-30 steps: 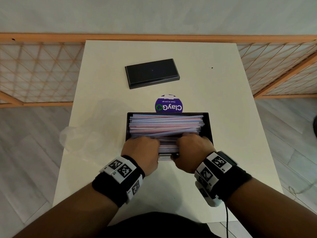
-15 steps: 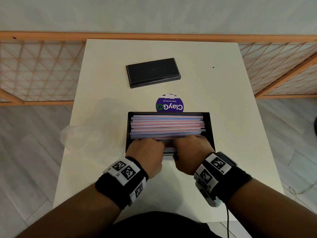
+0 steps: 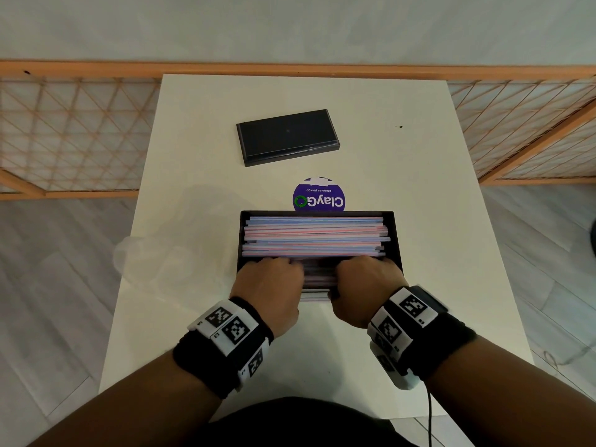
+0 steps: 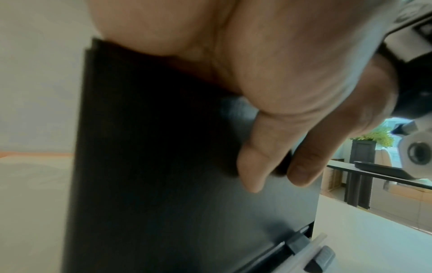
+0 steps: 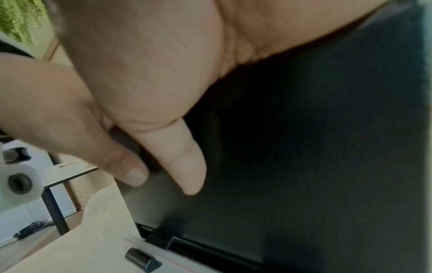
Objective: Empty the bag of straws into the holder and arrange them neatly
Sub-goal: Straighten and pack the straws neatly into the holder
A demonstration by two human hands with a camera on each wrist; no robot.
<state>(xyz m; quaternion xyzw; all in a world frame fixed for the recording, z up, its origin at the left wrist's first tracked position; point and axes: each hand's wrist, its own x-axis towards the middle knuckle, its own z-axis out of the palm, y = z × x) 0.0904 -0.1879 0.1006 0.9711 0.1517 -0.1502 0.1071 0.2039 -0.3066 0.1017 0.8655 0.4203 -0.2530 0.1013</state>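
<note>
Head view: we see straws [image 3: 314, 235] lying level in the black holder [image 3: 396, 240], frame centre.
Hands: left hand [image 3: 269, 285] and right hand [image 3: 366, 285] grasping its near wall, thumbs outside.
Advice: we'd press evenly, squaring stray ends.

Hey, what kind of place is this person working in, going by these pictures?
Probably an indoor lounge or office-style room used as a recording spot, not a café counter. A small white table stands on a grey plank floor beside a wooden lattice railing; the left wrist view shows a potted plant.
</note>
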